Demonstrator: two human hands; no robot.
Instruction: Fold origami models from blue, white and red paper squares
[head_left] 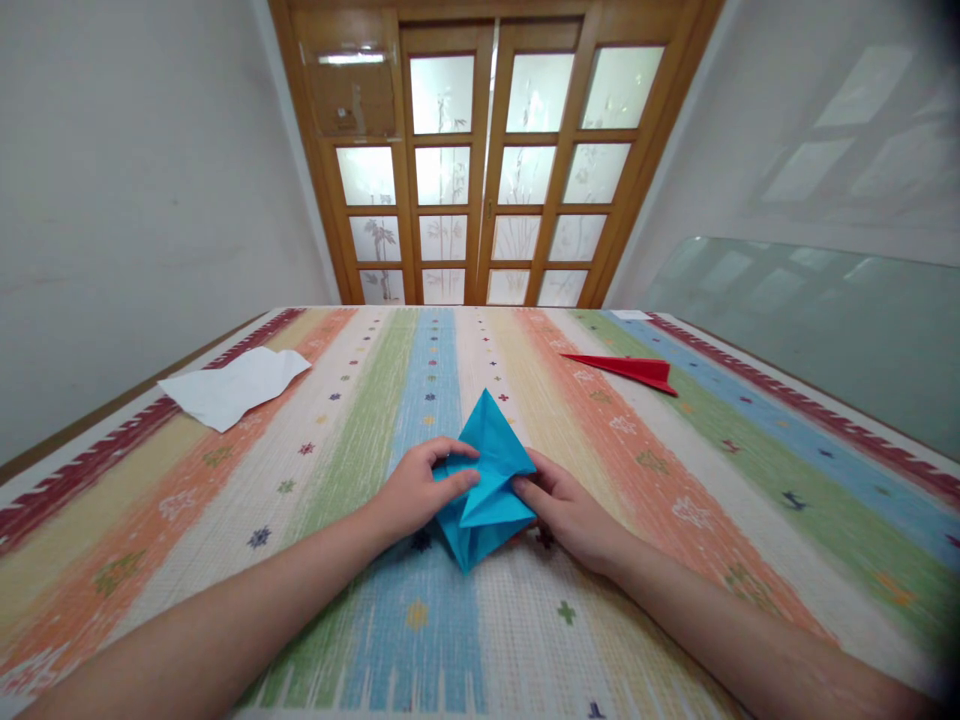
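Observation:
A partly folded blue paper (487, 470) lies on the striped tablecloth (360, 440), its point aimed away from me. My left hand (416, 490) grips the paper's left edge, thumb on top and fingers curled over a fold. My right hand (566, 510) pinches the paper's right edge, fingertips pressing on the crease. Both hands rest on the table with the paper between them.
A folded red paper plane (626, 368) lies at the far right of the table. A crumpled white sheet (232, 385) lies at the far left. A glass pane (825, 320) leans on the right wall. Wooden doors (480, 160) stand behind the table.

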